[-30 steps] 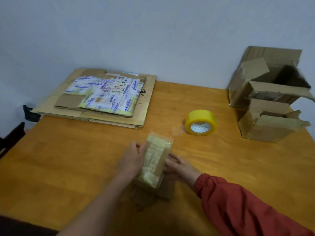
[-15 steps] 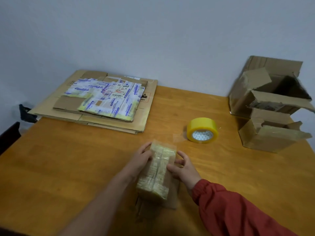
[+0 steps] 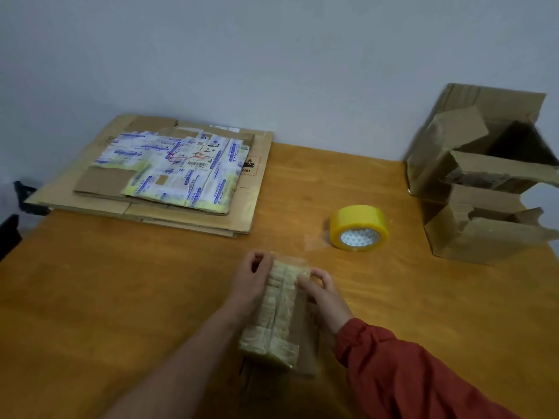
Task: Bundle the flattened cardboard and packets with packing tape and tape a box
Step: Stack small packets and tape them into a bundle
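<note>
A tape-wrapped bundle of cardboard and packets [image 3: 279, 309] lies lengthwise on the wooden table [image 3: 121, 297] in front of me. My left hand [image 3: 252, 282] grips its left side near the far end, fingers curled. My right hand [image 3: 322, 290] holds its right side, thumb over the top edge. A yellow roll of packing tape [image 3: 359, 227] stands on its side to the right, apart from both hands. Two opened cardboard boxes sit at the far right, a larger one [image 3: 472, 146] behind a smaller one [image 3: 484, 231].
A stack of flattened cardboard [image 3: 193, 213] topped with printed packets [image 3: 178, 170] lies at the far left against the grey wall. A dark object [image 3: 21, 192] shows past the table's left edge. Bare tabletop lies between the stack and the tape roll.
The bundle has been lowered from a tilted, raised pose to lie flatter on the table. Both hands slid toward its far end and stayed on its sides.
</note>
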